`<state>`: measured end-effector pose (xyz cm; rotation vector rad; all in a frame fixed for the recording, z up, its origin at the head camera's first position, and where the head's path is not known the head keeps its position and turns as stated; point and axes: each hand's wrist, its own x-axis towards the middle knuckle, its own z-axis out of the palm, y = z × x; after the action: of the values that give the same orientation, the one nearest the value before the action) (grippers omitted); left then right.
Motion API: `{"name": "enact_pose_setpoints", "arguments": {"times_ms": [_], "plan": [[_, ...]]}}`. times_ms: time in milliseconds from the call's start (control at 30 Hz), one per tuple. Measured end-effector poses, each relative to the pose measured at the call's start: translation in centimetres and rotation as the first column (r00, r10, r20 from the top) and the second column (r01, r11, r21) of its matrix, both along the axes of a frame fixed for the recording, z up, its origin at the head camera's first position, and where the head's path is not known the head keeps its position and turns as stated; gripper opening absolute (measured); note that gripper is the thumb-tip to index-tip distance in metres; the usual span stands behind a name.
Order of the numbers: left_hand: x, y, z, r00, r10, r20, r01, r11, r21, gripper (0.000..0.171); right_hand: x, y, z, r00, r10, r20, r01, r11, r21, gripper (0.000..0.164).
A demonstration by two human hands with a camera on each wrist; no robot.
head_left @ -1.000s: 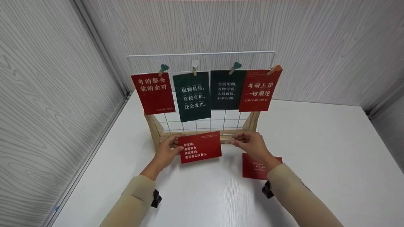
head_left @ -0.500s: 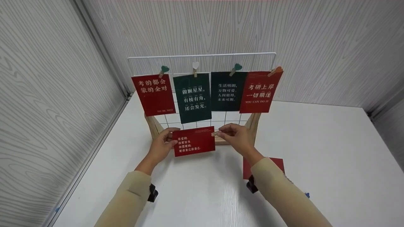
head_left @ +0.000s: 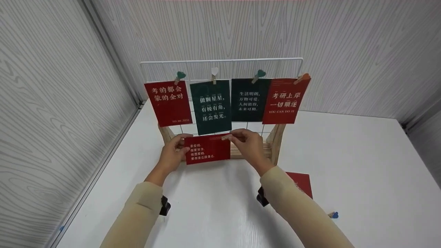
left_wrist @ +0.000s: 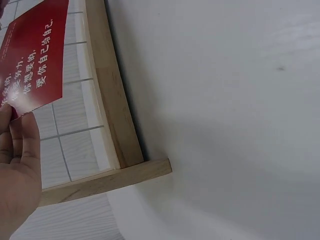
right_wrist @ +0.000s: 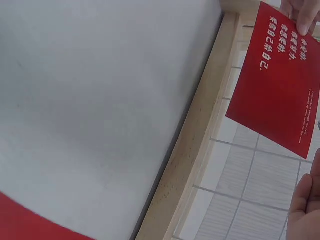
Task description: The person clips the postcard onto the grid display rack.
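A red card (head_left: 208, 150) with white writing is held in front of the lower part of a wire grid rack (head_left: 220, 60). My left hand (head_left: 172, 153) pinches its left edge between thumb and fingers. At the card's upper right corner, my right hand (head_left: 248, 144) pinches a small wooden clothespin (head_left: 226, 137). The clothespin overlaps the card's top edge; whether it bites on card or wire cannot be told. In the left wrist view the card (left_wrist: 40, 60) slants before the grid, its corner between my fingers. The right wrist view shows the card (right_wrist: 275, 85) with part of my right hand (right_wrist: 306, 200) below.
Above hang a red card (head_left: 168, 106), a green card (head_left: 211, 110), a dark green card (head_left: 250, 103) and another red card (head_left: 284, 106), each on a heart-topped clip. Another red card (head_left: 303, 182) and a blue-heart clothespin (head_left: 333, 215) lie on the white table (head_left: 220, 213).
Both hands have moved up and left toward the rack with the red card. The right hand has brought the clothespin from beside the card onto its upper right corner.
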<state>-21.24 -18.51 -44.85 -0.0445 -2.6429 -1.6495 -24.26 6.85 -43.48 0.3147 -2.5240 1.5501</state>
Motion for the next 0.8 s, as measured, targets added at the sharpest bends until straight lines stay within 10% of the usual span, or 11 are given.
{"name": "enact_pose_setpoints", "arguments": {"times_ms": [800], "plan": [[-0.4,-1.1,0.3,0.999,0.042,-0.022,-0.043,0.998,-0.046,0.041,-1.1,-3.2,0.8,0.989,-0.101,-0.104,0.104,0.994,0.025,0.011]]}}
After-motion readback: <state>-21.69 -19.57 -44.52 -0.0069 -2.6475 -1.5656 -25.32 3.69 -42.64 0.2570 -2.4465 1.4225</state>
